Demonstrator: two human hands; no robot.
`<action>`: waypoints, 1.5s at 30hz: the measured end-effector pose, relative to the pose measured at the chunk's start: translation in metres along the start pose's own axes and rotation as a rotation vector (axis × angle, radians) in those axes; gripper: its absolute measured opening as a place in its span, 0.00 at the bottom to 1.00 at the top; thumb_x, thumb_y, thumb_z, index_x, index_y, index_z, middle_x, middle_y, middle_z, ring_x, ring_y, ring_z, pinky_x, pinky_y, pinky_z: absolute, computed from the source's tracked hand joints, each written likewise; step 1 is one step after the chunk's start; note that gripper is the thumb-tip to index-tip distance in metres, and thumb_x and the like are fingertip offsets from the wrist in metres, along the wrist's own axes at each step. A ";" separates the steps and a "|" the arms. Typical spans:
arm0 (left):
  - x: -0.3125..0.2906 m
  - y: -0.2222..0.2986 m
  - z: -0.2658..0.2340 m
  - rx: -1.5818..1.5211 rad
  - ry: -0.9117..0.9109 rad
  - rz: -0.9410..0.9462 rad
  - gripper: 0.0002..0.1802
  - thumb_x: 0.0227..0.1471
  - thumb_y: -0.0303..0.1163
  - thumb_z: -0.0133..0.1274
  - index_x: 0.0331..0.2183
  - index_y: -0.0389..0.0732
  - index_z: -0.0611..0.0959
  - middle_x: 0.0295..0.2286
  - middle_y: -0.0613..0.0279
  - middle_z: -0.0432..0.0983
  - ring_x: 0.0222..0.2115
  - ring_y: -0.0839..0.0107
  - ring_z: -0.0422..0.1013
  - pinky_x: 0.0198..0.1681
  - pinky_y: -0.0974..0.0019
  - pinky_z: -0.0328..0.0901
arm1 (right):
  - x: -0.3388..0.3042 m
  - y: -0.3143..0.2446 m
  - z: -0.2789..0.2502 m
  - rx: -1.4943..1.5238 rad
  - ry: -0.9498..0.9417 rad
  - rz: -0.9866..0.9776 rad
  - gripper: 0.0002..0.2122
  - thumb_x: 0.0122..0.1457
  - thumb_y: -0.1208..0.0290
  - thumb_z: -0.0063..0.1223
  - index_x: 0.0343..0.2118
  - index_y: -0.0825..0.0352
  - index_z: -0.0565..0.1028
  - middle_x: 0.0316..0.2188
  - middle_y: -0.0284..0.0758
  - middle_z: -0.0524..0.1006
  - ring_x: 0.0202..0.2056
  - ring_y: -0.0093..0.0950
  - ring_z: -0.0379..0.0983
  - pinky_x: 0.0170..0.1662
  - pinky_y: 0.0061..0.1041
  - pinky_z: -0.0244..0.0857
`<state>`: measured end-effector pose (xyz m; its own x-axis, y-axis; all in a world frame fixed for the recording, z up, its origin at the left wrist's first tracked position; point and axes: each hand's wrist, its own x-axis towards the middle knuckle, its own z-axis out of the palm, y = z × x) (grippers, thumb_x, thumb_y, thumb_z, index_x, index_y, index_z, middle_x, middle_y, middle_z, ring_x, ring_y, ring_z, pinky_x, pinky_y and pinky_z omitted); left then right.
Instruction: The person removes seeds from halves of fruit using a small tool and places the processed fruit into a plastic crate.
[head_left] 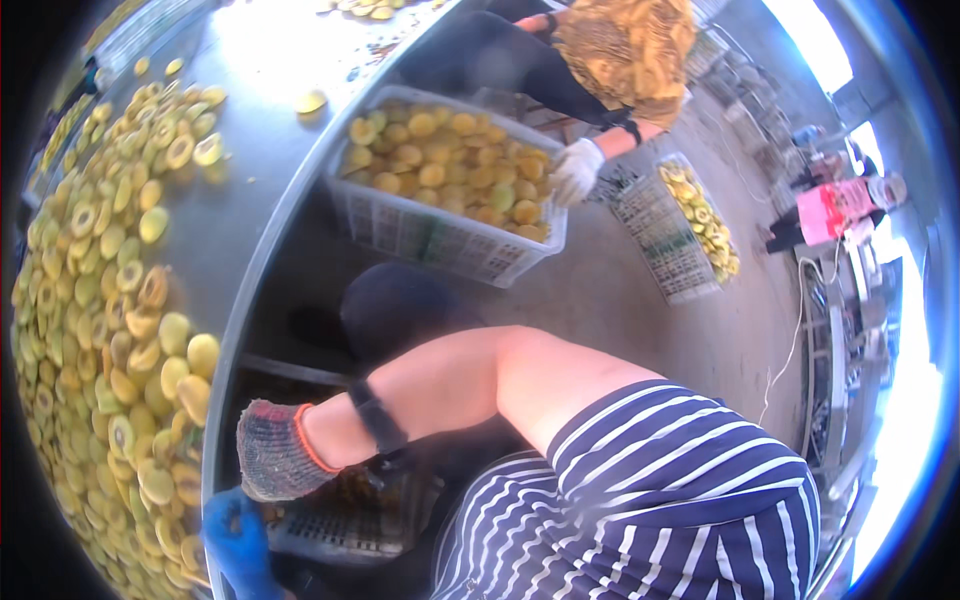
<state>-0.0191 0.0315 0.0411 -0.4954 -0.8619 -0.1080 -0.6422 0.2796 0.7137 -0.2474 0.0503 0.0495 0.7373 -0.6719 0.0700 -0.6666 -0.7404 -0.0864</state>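
Note:
My left hand (236, 541), in a blue glove, is at the table's metal rim with its fingers curled in. Just above it is my right hand (281, 452), in a grey knit glove with an orange cuff, closed, its fingertips turned away. The two hands nearly touch. Whatever they hold is hidden or too small to name. Beside them, halved yellow-green fruit (125, 370) lies heaped on the metal table (245, 130), several pieces showing pit hollows. Below my hands is a dark-slotted crate (350, 535), partly hidden by my arm.
A large white crate (440, 230) full of yellow fruit stands beyond my arm. A co-worker's white-gloved hand (577, 172) rests at its right edge. Another crate of fruit (665, 245) sits on the floor farther right. A person in pink (833, 212) is in the background.

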 end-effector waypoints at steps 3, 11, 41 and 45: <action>0.001 0.012 0.011 0.049 0.046 0.200 0.04 0.50 0.23 0.57 0.28 0.32 0.80 0.26 0.59 0.77 0.29 0.71 0.71 0.37 0.66 0.66 | -0.007 0.009 -0.009 0.047 -0.220 0.037 0.09 0.52 0.64 0.59 0.33 0.61 0.82 0.30 0.34 0.82 0.34 0.36 0.80 0.31 0.34 0.71; 0.008 0.025 0.031 0.002 0.161 0.138 0.12 0.52 0.26 0.57 0.38 0.30 0.81 0.33 0.54 0.79 0.36 0.67 0.75 0.44 0.65 0.67 | -0.019 0.020 0.001 0.022 -0.326 0.071 0.11 0.54 0.62 0.59 0.37 0.61 0.83 0.35 0.37 0.82 0.37 0.36 0.80 0.36 0.35 0.73; 0.006 -0.021 0.010 -0.210 0.816 0.256 0.19 0.63 0.26 0.45 0.53 0.29 0.70 0.48 0.53 0.73 0.47 0.64 0.72 0.52 0.62 0.69 | 0.030 -0.021 -0.005 0.662 0.382 0.234 0.19 0.52 0.68 0.65 0.45 0.67 0.72 0.31 0.47 0.78 0.35 0.47 0.76 0.36 0.36 0.70; 0.005 -0.018 0.006 -0.387 0.835 0.366 0.26 0.57 0.22 0.52 0.56 0.29 0.67 0.49 0.52 0.73 0.48 0.63 0.72 0.53 0.61 0.68 | 0.046 -0.030 -0.001 0.891 0.602 0.288 0.18 0.54 0.70 0.63 0.46 0.68 0.71 0.33 0.43 0.79 0.35 0.40 0.78 0.38 0.33 0.70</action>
<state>-0.0133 0.0250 0.0238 0.0419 -0.8129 0.5809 -0.2226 0.5592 0.7986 -0.1935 0.0410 0.0558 0.2331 -0.8944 0.3817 -0.3090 -0.4403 -0.8430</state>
